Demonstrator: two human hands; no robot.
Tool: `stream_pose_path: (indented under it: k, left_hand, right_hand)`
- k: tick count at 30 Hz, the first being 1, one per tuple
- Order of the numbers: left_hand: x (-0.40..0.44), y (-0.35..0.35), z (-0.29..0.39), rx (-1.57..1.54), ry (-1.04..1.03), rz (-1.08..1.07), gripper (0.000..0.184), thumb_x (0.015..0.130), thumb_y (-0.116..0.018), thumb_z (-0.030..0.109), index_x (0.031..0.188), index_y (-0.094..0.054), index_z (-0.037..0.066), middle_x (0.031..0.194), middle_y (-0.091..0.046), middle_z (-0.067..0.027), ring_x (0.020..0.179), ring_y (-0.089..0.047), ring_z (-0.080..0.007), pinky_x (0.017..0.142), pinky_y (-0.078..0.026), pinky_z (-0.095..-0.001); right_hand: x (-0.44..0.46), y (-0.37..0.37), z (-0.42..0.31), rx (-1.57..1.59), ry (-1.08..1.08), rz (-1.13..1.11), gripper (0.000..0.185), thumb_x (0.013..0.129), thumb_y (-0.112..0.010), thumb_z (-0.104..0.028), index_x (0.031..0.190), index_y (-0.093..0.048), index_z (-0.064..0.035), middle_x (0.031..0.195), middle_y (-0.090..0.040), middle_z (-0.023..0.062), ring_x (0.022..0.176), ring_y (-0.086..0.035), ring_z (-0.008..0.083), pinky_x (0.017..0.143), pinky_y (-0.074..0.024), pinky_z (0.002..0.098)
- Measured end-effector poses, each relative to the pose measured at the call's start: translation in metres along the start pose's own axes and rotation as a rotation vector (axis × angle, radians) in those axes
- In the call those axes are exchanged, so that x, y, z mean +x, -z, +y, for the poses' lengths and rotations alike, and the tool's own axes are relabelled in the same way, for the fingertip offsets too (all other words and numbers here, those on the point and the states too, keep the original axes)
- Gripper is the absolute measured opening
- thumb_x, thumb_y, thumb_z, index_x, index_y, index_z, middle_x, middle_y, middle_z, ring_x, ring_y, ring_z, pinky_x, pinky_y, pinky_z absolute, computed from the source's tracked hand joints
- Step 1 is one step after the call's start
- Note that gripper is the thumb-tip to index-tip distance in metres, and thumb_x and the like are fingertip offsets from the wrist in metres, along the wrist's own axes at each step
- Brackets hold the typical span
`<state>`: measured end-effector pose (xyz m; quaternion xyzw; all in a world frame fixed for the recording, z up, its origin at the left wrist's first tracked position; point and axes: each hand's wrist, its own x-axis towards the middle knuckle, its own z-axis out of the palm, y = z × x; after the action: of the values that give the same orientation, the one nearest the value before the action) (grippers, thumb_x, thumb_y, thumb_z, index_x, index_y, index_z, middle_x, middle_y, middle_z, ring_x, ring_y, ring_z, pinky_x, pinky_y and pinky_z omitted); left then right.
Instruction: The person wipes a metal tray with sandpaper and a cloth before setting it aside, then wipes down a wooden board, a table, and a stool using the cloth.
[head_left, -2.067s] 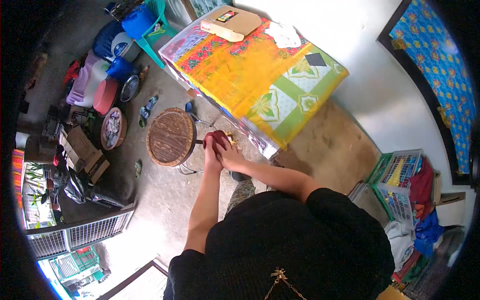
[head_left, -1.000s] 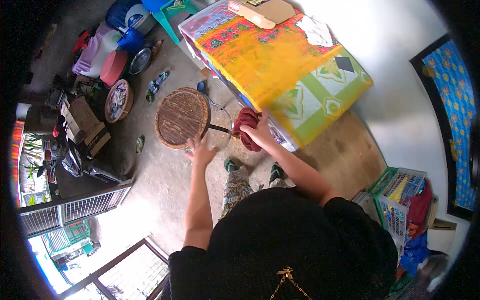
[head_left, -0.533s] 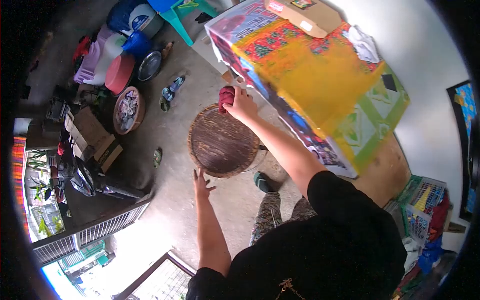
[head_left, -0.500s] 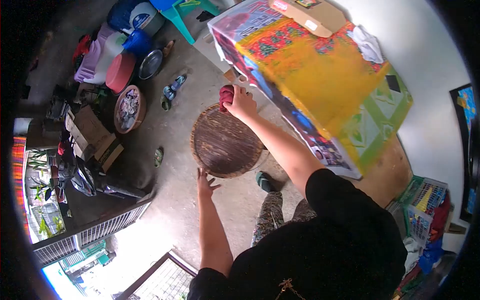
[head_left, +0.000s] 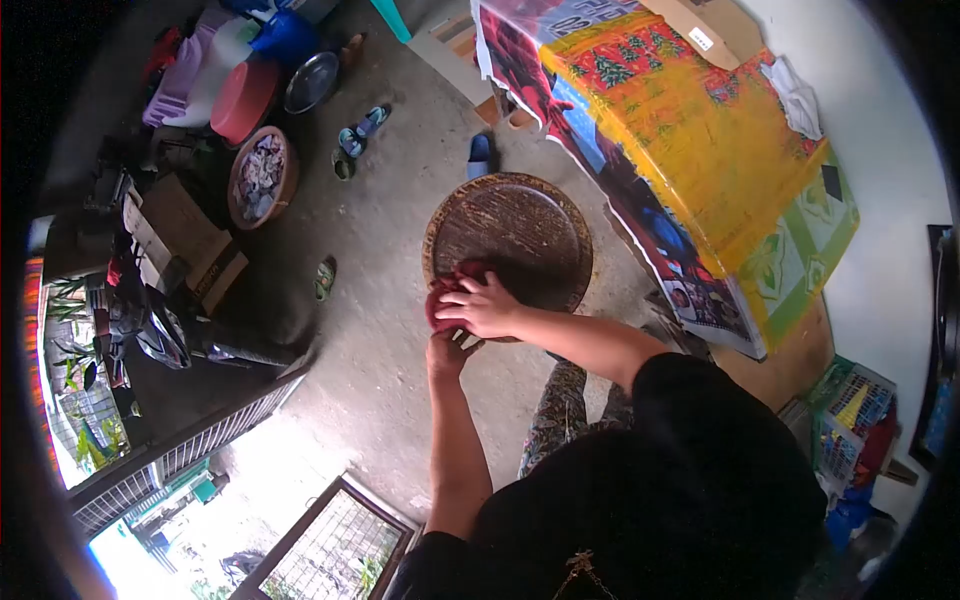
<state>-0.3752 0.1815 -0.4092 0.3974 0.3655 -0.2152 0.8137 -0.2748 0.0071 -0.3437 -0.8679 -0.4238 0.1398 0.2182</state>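
Note:
A round brown wooden tabletop (head_left: 520, 225) with a worn, raised rim is in front of me; what holds it up is hidden. My right hand (head_left: 487, 306) presses a crumpled dark red cloth (head_left: 443, 303) against the rim on the near left side, fingers bent over it. Right below, my left hand (head_left: 450, 355) is at the same stretch of the edge, its fingers curled at the rim and partly covered by the cloth and the other hand.
A box-like piece (head_left: 660, 160) with a bright printed cover stands close on the right. Beyond the tabletop lies a blue slipper (head_left: 480, 155). More footwear, a basin of cloth scraps (head_left: 262, 178) and a cardboard box (head_left: 195, 240) are on the left. A grille gate (head_left: 330, 545) is below.
My right hand has brought the red cloth from the far edge to the near left rim. My left hand, earlier spread beside the rim, now curls at it. The view has shifted.

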Motion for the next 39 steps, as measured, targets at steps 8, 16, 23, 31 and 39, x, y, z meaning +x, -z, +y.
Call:
stream_pose_path:
  k: [8,16,23,31,39]
  left_hand:
    - [-0.002,-0.036,0.031,0.292,-0.026,0.214,0.063,0.096,-0.046,0.048,0.152,-0.026,0.024,0.141,-0.044,-0.0097,0.118,-0.050,-0.0329,0.086,-0.045,-0.0594]
    - [0.004,-0.049,0.047,0.599,-0.006,0.298,0.071,0.092,-0.054,0.051,0.151,-0.027,0.021,0.147,-0.040,-0.0082,0.130,-0.042,-0.0377,0.091,-0.037,-0.0645]
    - [0.029,-0.024,0.012,0.245,-0.078,0.276,0.097,0.080,-0.021,0.087,0.151,-0.027,0.021,0.152,-0.033,-0.0095,0.133,-0.039,-0.0311,0.097,-0.038,-0.0565]
    - [0.051,-0.049,0.003,0.413,-0.454,0.538,0.070,0.099,-0.034,0.057,0.145,-0.035,0.004,0.144,-0.043,-0.0180,0.129,-0.044,-0.0310,0.106,-0.036,-0.0379]
    - [0.045,-0.087,0.013,0.729,-0.464,0.899,0.061,0.097,-0.033,0.059,0.140,-0.041,0.015,0.126,-0.059,-0.0210,0.113,-0.056,-0.0426,0.097,-0.041,-0.0452]
  right_hand:
    - [-0.155,0.063,0.075,-0.140,-0.063,-0.099,0.039,0.078,-0.064,-0.022,0.114,-0.066,-0.0372,0.131,-0.053,-0.0089,0.125,-0.041,0.0266,0.090,-0.0384,0.0646]
    - [-0.144,0.107,0.087,-0.334,-0.622,0.270,0.052,0.075,-0.066,-0.019,0.125,-0.058,-0.0267,0.124,-0.052,0.0031,0.106,-0.049,0.0334,0.079,-0.0455,0.0563]
    - [0.002,-0.010,-0.031,-0.005,-0.385,0.212,0.055,0.086,-0.054,-0.024,0.138,-0.048,-0.0392,0.143,-0.040,0.0123,0.116,-0.049,0.0428,0.095,-0.0370,0.0664]
    - [0.073,0.023,0.061,-0.219,-0.545,0.519,0.043,0.087,-0.052,-0.027,0.130,-0.055,-0.0283,0.151,-0.031,0.0046,0.135,-0.029,0.0444,0.094,-0.0179,0.0831]
    - [-0.105,0.027,0.105,-0.340,-0.984,0.493,0.050,0.088,-0.055,-0.026,0.137,-0.048,-0.0297,0.149,-0.033,0.0127,0.107,-0.052,0.0420,0.079,-0.0481,0.0605]
